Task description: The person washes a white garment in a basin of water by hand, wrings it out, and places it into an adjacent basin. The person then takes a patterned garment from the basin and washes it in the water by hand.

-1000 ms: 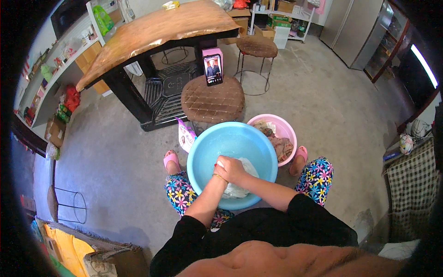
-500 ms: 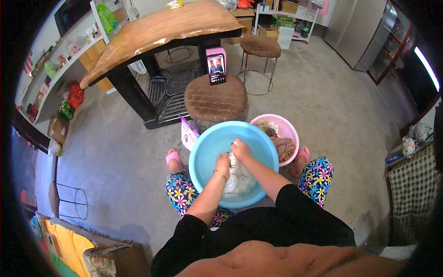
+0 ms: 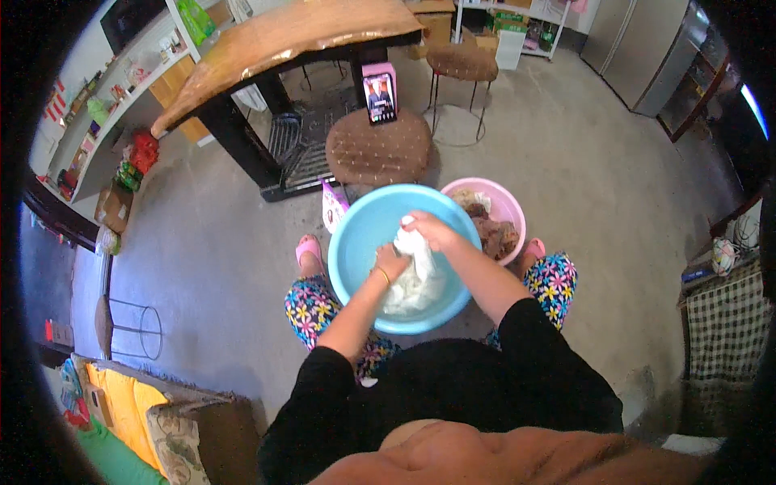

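A wet white cloth [image 3: 418, 271] hangs bunched between my hands inside a blue basin [image 3: 349, 242] of water. My right hand [image 3: 432, 230] is closed round its upper end, raised over the basin's middle. Lower and to the left, my left hand [image 3: 393, 260] grips the same cloth at its side. The rest of the cloth trails down into the water at the near side; its exact kind of garment cannot be made out.
Touching the basin at the right, a pink basin [image 3: 511, 208] holds brownish clothes [image 3: 495, 236]. A purple-and-white packet [image 3: 333, 208] stands at its left. Beyond are a brown stool [image 3: 378, 149] bearing a phone [image 3: 379, 99] and a wooden table [image 3: 299, 32].
My right hand has lifted the white cloth higher, so more of it shows above the water. My left hand still grips it lower down. The whole view has shifted slightly.
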The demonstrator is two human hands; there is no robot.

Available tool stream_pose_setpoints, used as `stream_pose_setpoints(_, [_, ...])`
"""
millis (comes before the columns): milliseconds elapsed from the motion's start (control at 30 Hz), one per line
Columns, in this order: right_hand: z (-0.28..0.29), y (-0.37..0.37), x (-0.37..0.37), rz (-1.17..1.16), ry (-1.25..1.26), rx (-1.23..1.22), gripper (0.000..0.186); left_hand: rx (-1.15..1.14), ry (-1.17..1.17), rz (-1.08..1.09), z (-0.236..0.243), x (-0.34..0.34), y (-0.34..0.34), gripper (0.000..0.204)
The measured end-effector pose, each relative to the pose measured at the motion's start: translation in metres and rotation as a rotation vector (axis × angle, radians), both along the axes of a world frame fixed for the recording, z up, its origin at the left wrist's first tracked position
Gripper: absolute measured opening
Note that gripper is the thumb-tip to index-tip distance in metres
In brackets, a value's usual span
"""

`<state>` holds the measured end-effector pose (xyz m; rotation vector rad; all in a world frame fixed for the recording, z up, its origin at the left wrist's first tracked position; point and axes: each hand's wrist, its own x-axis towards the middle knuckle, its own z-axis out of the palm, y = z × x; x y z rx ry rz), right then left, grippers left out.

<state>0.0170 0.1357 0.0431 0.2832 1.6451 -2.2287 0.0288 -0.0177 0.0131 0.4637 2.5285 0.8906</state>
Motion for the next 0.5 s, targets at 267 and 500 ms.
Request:
stream_pose_setpoints(267, [0.121, 0.001, 0.007, 0.199, 0.156, -0.095, 0.025, 0.548, -0.068, -0.186, 0.070, -0.025, -0.009, 0.050])
stream_pose_setpoints(500, [0.180, 0.019, 0.014, 0.109, 0.403, -0.178, 0.025, 0.802, -0.174, -0.029, 0.147, -0.018, -0.016, 0.033])
